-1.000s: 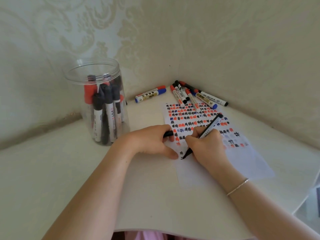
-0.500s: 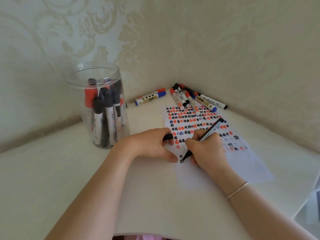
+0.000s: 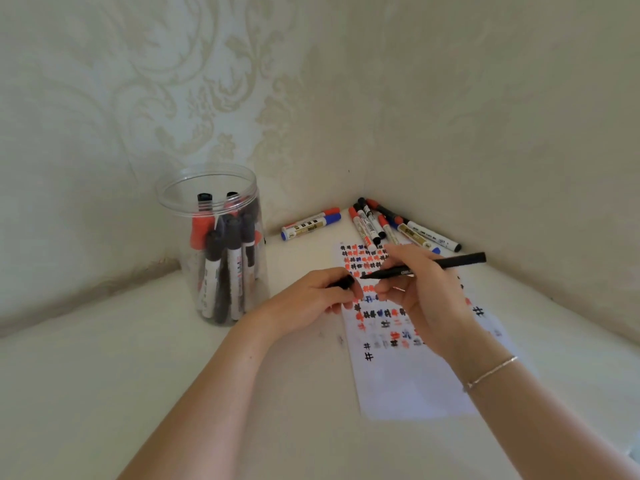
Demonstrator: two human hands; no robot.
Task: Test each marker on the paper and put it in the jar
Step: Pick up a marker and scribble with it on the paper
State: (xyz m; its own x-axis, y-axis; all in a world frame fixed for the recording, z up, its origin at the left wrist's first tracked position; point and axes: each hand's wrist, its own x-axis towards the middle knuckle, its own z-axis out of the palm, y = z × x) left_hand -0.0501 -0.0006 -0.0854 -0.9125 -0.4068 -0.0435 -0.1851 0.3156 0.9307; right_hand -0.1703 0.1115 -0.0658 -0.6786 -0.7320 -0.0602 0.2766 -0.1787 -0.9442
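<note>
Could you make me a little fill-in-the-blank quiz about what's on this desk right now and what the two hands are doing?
1. The right hand holds a slim black marker pen lifted off the sheet of white paper, its tip pointing toward the ____ hand.
2. The left hand pinches the pen's small black ____.
3. The tested markers stand inside a clear plastic ____ at the left.
4. The marks on the paper are red, blue and ____.

Missing words: left; cap; jar; black
</note>
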